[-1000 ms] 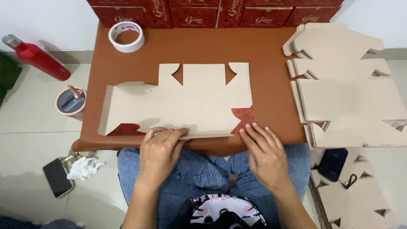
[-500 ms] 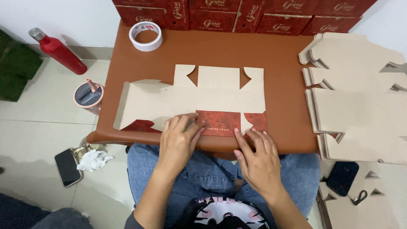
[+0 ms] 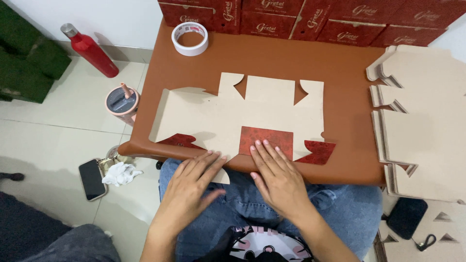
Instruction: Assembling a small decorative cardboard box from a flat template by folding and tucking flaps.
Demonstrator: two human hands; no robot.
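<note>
Flat box blank (image 3: 242, 114) mid-frame; only red bottom flap (image 3: 266, 139) folded up, rest unfolded. Left hand (image 3: 191, 182) and right hand (image 3: 276, 174) flat, open, pressing, gripping nothing.

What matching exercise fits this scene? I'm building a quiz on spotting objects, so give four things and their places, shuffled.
Things:
1. tape roll
2. red bottle
3. phone
4. stack of flat cardboard blanks

Places:
A. on the floor beside crumpled tissue
B. right side of the table
C. far left corner of the table
D. on the floor near the wall

Pairs: 1-C, 2-D, 3-A, 4-B
</note>
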